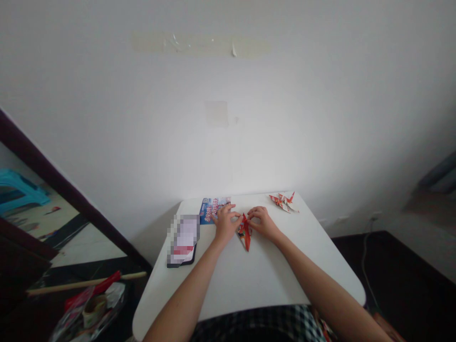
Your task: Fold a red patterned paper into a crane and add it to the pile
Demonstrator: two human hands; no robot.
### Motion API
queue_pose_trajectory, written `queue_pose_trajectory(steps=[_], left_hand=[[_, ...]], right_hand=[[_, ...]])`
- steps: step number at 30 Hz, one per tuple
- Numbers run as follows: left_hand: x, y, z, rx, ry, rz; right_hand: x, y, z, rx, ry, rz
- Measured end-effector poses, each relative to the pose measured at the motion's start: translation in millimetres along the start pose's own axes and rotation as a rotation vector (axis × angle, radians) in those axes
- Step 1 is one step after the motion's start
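Observation:
Between my two hands a piece of folded red printed paper (246, 235) stands over the white table, its long point toward me. My left hand (225, 222) pinches its upper left edge between thumb and forefinger, with the other fingers spread over a blue printed leaflet (205, 212). On the opposite side, the fingertips of my right hand (262, 221) are closed on the paper's upper right edge. Another folded red-and-white paper piece (284, 202), with several pointed tips, lies at the far right of the table.
On the left of the white table (249, 289) lies a phone (181, 240), partly pixelated. A plain wall (302, 118) rises behind the table. Down at the left are a mirror frame (71, 190), a wooden stick (131, 275) and a bag of rubbish (96, 308). A cable (364, 259) hangs at right.

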State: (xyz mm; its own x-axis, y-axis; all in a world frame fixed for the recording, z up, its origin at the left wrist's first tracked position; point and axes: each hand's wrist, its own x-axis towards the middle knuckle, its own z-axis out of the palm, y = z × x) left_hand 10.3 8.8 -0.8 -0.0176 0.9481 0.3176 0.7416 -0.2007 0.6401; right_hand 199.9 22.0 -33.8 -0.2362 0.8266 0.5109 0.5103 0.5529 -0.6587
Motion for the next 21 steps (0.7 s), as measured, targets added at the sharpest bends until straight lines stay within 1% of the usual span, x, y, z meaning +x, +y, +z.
queue_pose_trajectory(steps=[9,15,21], left_hand=[[2.1,-1.3,-1.1,-0.009,-0.017,-0.008],[1.2,-0.2,0.9,-0.007,0.043,0.018],[2.8,-1.4,-0.1,-0.022,0.015,-0.016]], right_hand=[[-1.6,2.3,1.2,-0.018,-0.014,-0.024],[-1.5,-0.1,0.1,-0.014,-0.035,-0.033],[-2.1,-4.8,-2.7,-0.026,-0.065,-0.021]])
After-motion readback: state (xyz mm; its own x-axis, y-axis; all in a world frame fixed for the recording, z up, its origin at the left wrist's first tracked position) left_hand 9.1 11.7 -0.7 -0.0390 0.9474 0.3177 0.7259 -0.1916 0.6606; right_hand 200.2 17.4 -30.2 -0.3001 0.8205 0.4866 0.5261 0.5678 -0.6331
